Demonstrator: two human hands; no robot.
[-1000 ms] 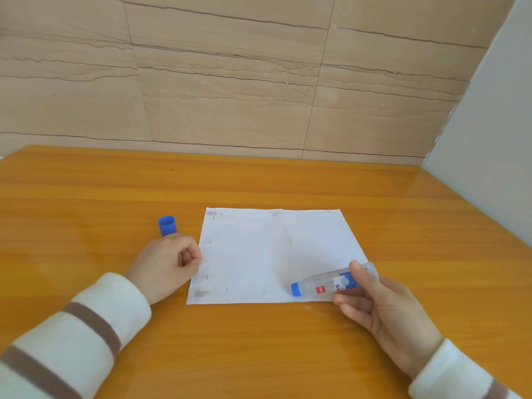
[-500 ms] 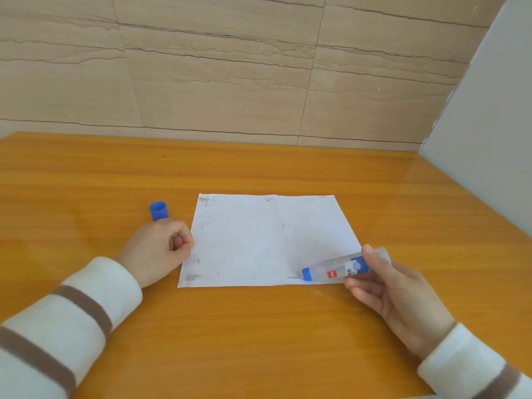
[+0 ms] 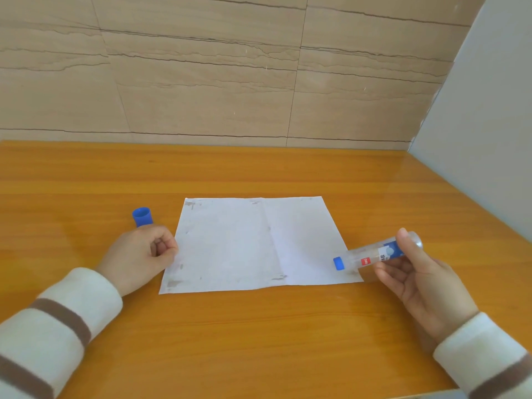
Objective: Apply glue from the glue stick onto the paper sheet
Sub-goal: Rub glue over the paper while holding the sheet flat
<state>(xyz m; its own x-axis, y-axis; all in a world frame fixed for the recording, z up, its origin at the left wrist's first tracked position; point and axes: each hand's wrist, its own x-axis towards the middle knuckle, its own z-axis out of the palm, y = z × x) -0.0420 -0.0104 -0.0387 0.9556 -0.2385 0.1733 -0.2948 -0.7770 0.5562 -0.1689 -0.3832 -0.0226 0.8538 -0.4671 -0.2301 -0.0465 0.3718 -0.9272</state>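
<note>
Evidently the right hand (image 3: 414, 272) grips the glue stick (image 3: 374, 256), its long axis nearly level, blue tip pointing left over the paper sheet (image 3: 253, 246) near its right edge; the left hand's (image 3: 141, 254) curled fingers (image 3: 168, 247) rest at the sheet's left edge.
</note>
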